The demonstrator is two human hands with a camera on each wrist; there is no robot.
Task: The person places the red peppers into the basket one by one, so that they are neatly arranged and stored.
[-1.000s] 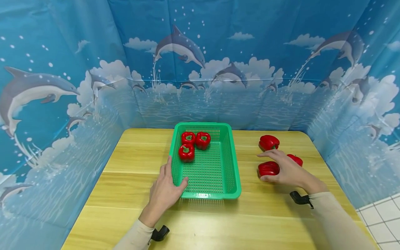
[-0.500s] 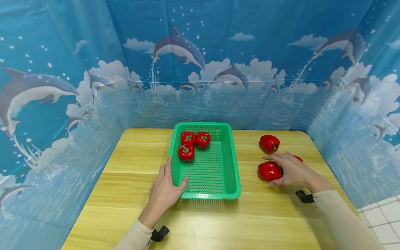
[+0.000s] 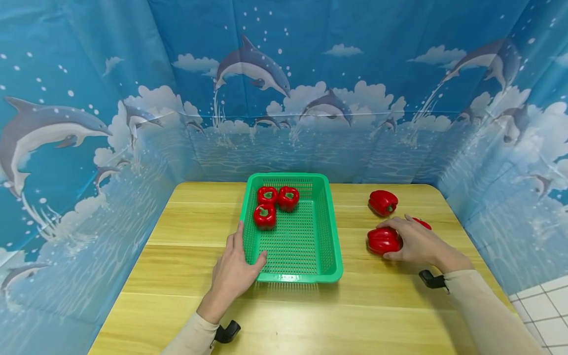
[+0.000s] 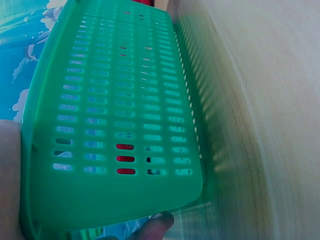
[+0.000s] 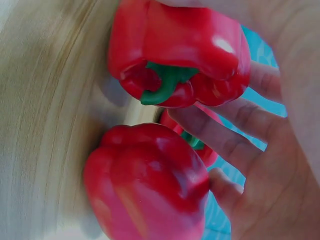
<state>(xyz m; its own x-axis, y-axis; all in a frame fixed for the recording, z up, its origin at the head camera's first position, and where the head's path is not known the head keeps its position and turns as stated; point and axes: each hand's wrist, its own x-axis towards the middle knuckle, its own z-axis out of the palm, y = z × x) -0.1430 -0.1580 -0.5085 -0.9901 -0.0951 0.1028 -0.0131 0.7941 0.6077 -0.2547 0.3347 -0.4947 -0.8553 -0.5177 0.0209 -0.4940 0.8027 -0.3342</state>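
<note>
In the head view my left hand (image 3: 235,271) holds the near left corner of a green plastic basket (image 3: 329,266), thumb over the rim and fingers along the outer side. Three red bell peppers stand in its far left part, among them one nearest bell pepper (image 3: 265,217). On the right, my right hand (image 3: 417,241) grips a red bell pepper (image 3: 382,240) lying on the table, thumb on the near side and fingers beyond. The right wrist view shows this gripped bell pepper (image 5: 175,45) with its green stem; fingers (image 5: 240,117) reach behind it.
Another red bell pepper (image 3: 383,202) lies farther back on the wooden table (image 3: 186,276). One more bell pepper (image 3: 422,223) is mostly hidden behind my right hand; it is close to the little finger in the right wrist view. A dolphin-print curtain (image 3: 310,148) encloses the table.
My right hand has shifted right from its place a second ago and closed round the near bell pepper, which turned slightly. The left hand and basket keep their place.
</note>
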